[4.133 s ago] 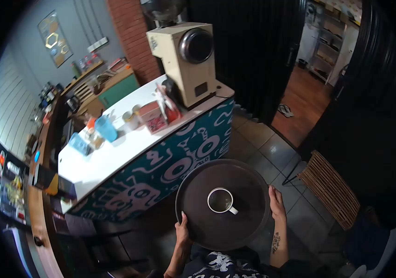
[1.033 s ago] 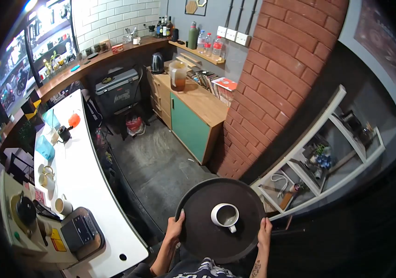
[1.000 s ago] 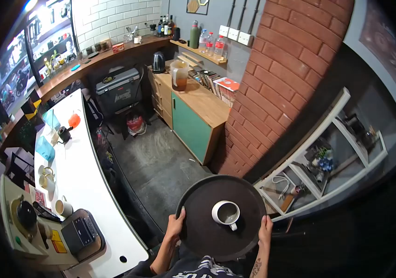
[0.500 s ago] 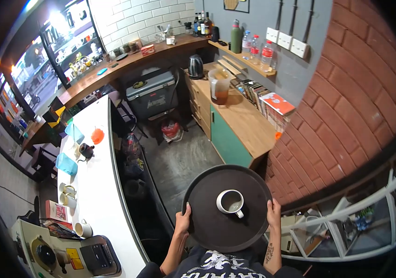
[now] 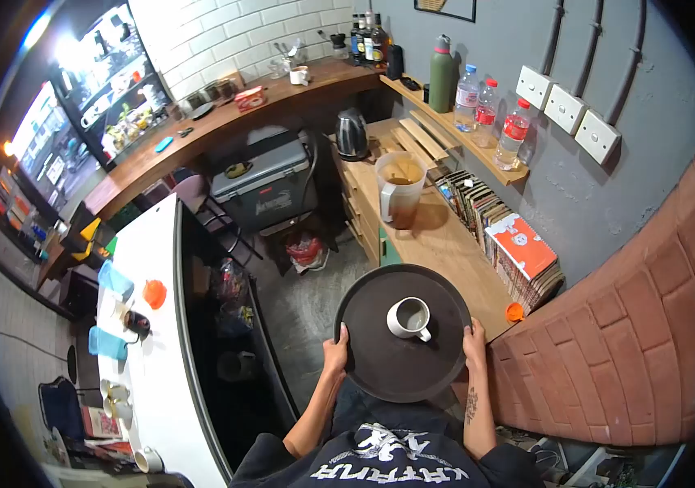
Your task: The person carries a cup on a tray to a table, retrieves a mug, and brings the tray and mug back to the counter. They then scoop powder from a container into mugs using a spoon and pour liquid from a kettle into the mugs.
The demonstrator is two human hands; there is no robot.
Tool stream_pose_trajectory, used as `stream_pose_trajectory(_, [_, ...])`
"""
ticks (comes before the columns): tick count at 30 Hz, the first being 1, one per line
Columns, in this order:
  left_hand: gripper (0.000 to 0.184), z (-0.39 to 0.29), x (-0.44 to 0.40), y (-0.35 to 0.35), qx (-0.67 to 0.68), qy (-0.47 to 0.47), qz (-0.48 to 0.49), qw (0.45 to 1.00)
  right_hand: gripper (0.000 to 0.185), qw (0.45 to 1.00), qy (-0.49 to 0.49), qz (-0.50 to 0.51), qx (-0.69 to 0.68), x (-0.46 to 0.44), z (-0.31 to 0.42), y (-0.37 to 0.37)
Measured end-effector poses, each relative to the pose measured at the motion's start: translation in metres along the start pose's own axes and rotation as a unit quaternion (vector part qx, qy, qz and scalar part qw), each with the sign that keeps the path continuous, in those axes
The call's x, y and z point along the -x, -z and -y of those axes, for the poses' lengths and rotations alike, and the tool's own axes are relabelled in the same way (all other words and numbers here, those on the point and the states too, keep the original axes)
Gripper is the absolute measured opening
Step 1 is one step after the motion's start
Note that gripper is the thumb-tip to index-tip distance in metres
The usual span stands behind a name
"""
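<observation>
A round dark brown tray (image 5: 400,370) is held level in front of my body. My left hand (image 5: 335,355) grips its left rim, thumb on top and the other fingers hidden below. On the right rim, my right hand (image 5: 474,345) holds in the same way. One white cup (image 5: 408,318) stands upright on the tray, a little right of and above its centre, with its handle turned toward the lower right. Some greyish content shows at the bottom of the cup. Neither hand touches the cup.
Ahead is a wooden cabinet (image 5: 445,250) with a pitcher (image 5: 400,191), a kettle (image 5: 352,134) and a row of books (image 5: 498,236). A white counter (image 5: 160,366) with cups and blue containers runs along the left. A brick wall (image 5: 608,358) rises close on the right; a cooler (image 5: 262,179) stands farther back.
The view has turned from the patterned counter and doorway toward the wooden cabinet, which is now nearer. Both hands still hold the tray, and the cup remains on it.
</observation>
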State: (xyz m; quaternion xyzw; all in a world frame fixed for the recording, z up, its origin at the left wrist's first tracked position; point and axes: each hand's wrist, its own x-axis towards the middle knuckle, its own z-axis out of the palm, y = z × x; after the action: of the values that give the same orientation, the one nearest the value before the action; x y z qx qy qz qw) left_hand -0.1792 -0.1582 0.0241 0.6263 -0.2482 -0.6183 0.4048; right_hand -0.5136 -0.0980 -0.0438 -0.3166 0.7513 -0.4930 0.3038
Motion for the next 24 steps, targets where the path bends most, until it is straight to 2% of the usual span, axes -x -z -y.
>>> stream_pose_trajectory(1, [0.06, 0.01, -0.03, -0.009, 0.004, 0.002, 0.008, 1.0, 0.032, 0.998, -0.054, -0.019, -0.006, 0.012, 0.06, 0.0])
stream_pose_trajectory(3, [0.061, 0.01, -0.065, -0.03, 0.003, 0.007, 0.027, 1.0, 0.036, 0.995, -0.077, -0.053, 0.039, -0.031, -0.002, -0.015])
stream_pose_trajectory(4, [0.061, 0.007, -0.077, -0.039, -0.036, 0.018, 0.021, 0.999, 0.038, 0.986, -0.08, -0.089, 0.114, -0.038, -0.004, -0.019])
stream_pose_trajectory(5, [0.061, 0.005, -0.09, -0.048, -0.078, 0.029, 0.016, 0.996, 0.038, 0.984, -0.089, -0.102, 0.114, -0.047, -0.013, -0.02])
stream_pose_trajectory(6, [0.061, 0.005, -0.104, -0.058, -0.087, 0.033, 0.031, 0.995, 0.039, 0.973, -0.108, -0.085, 0.186, -0.059, -0.025, -0.021])
stream_pose_trajectory(7, [0.061, 0.007, -0.119, -0.067, -0.085, 0.034, 0.042, 0.995, 0.039, 0.956, -0.13, -0.068, 0.256, -0.065, -0.018, -0.021])
stream_pose_trajectory(11, [0.063, 0.009, -0.182, -0.102, -0.073, 0.096, 0.104, 0.987, 0.04, 0.917, -0.211, -0.166, 0.296, -0.07, 0.003, -0.031])
stream_pose_trajectory(13, [0.066, 0.011, -0.214, -0.11, -0.108, 0.114, 0.157, 0.975, 0.037, 0.919, -0.196, -0.208, 0.271, -0.079, -0.01, -0.043])
stream_pose_trajectory(16, [0.069, -0.004, -0.242, -0.137, -0.145, 0.137, 0.172, 0.965, 0.037, 0.906, -0.194, -0.272, 0.261, -0.101, -0.013, -0.055])
stream_pose_trajectory(19, [0.077, -0.014, -0.265, -0.154, -0.143, 0.194, 0.212, 0.947, 0.04, 0.897, -0.2, -0.275, 0.283, -0.11, -0.007, -0.058])
stream_pose_trajectory(20, [0.081, -0.011, -0.276, -0.16, -0.127, 0.214, 0.221, 0.943, 0.04, 0.917, -0.148, -0.295, 0.225, -0.115, -0.02, -0.06])
stream_pose_trajectory(21, [0.086, -0.008, -0.282, -0.165, -0.11, 0.235, 0.228, 0.938, 0.04, 0.91, -0.163, -0.308, 0.223, -0.111, -0.015, -0.066])
stream_pose_trajectory(24, [0.097, -0.01, -0.293, -0.176, -0.116, 0.271, 0.28, 0.914, 0.039, 0.857, -0.081, -0.334, 0.384, -0.106, 0.003, -0.083])
